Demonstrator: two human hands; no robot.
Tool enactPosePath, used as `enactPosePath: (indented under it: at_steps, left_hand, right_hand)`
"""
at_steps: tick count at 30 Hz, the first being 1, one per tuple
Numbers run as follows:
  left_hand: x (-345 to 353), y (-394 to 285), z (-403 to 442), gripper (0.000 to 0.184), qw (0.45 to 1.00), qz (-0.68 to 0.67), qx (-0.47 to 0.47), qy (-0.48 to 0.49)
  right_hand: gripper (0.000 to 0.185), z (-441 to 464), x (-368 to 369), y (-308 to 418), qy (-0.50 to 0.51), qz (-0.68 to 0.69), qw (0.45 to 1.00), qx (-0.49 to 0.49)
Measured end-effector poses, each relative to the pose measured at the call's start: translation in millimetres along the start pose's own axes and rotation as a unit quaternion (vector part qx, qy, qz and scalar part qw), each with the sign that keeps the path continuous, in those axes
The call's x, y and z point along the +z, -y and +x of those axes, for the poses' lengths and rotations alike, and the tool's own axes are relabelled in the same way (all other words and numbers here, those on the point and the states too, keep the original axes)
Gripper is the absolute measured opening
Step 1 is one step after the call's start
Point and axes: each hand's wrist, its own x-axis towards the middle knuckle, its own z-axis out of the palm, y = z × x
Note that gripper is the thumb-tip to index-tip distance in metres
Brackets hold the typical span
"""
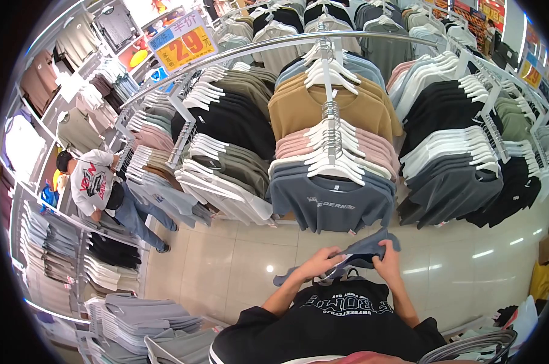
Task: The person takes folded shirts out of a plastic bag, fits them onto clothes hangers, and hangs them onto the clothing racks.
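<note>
The cloth (pixel 374 244), of grey-blue colour, is held just below and a little to the right of the front shirt (pixel 332 209), which hangs on a rack and has pale letters. The left hand (pixel 325 262) is below the front shirt, and its fingers are bent, grasping the near left part of the cloth. The right hand (pixel 386 262) is below and to the right of the front shirt; its fingers are grasping the right part of the cloth, the thumb lying upon it. The floor (pixel 250 261) shows below and to the left of the front shirt. Behind the front shirt hang pink shirts (pixel 289 145) and, farther back, tan shirts (pixel 293 103). Well to the left of it stands another person (pixel 95 182), beside the racks. The sign (pixel 183 45) with number 29 is above and to the left of the front shirt
</note>
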Motion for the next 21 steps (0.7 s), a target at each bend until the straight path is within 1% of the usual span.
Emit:
enactPosePath:
  at_steps: [2,3,5,8,11,12,13,14,16,17,18,20,21]
  left_hand:
    - [-7.1,-20.6,-8.2,0.032,1.0,-0.005,-0.022,0.009]
    - [-10.1,-27.3,-11.8,0.033,0.999,-0.005,-0.029,0.018]
    - [-13.6,-35.1,-17.0,0.036,0.998,-0.006,-0.04,0.037]
    - [-11.8,-14.8,-12.6,0.04,0.998,0.062,0.003,0.031]
    - [-10.1,-29.8,-16.2,0.044,0.995,0.099,-0.002,0.029]
    - [-8.3,-26.3,-14.3,0.045,0.997,0.075,0.032,0.004]
    - [-4.8,-19.3,-11.6,0.047,0.996,0.051,0.066,-0.02]
    - [-3.1,-15.3,-10.5,0.049,0.994,0.027,0.1,-0.044]
    - [-9.8,-36.0,-18.5,0.053,0.998,0.004,0.035,-0.046]
    - [-15.0,-43.7,-21.7,0.055,0.999,-0.008,0.002,-0.047]
    - [-20.1,-43.0,-23.1,0.057,0.998,0.002,-0.004,-0.06]
    - [-27.4,-39.7,-25.6,0.06,0.996,0.022,-0.018,-0.085]
    - [-29.1,-41.5,-25.5,0.06,0.994,-0.001,0.003,-0.106]
  right_hand:
    - [0.041,-3.0,9.2,-7.1,0.049,0.061,0.995,0.067]
    - [0.04,-1.6,10.8,-5.5,0.05,0.105,0.992,0.048]
    - [0.038,-1.0,9.0,-1.3,0.031,0.17,0.983,0.064]
    - [0.037,5.9,-1.4,29.2,0.028,0.238,0.968,0.072]
    - [0.036,4.0,-1.7,61.5,0.049,0.278,0.958,0.056]
    - [0.035,2.6,-0.9,73.0,0.058,0.289,0.954,0.048]
    - [0.042,1.7,-2.7,86.0,0.077,0.252,0.963,0.054]
    - [0.046,2.7,-5.5,89.6,0.086,0.204,0.975,0.025]
    - [0.055,4.9,-8.3,92.9,0.105,0.107,0.988,-0.033]
    - [0.067,6.4,-8.1,86.6,0.083,0.07,0.993,-0.053]
    - [0.064,8.2,-12.5,86.7,0.064,0.075,0.994,-0.051]
    - [0.062,13.8,-16.2,62.4,0.085,0.115,0.989,-0.048]
    - [0.052,14.7,-23.9,70.4,0.094,0.121,0.988,-0.019]
